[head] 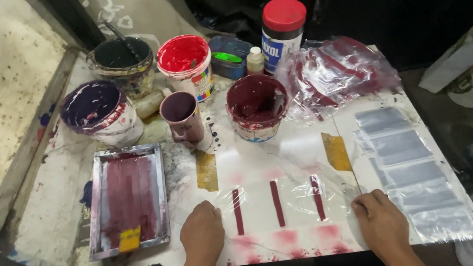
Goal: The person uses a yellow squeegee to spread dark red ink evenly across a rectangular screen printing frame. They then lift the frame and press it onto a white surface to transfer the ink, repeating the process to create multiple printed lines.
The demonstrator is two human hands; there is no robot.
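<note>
Head view: left hand (202,232) and right hand (381,222) rest knuckles-up, fingers curled, gripping nothing, pressing the two ends of a clear plastic sheet (288,194) on the table (54,225). Three dark red stripes (277,203) lie between them. Printing screen frame (128,199) sits just left; maroon paint tub (256,107) behind.

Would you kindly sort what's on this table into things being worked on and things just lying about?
In hand:
left hand and right hand, pressing a clear plastic sheet bearing three maroon stripes

Lying about:
framed printing screen
maroon paint tub
red paint tub
heap of printed bags
row of blank clear bags
</note>
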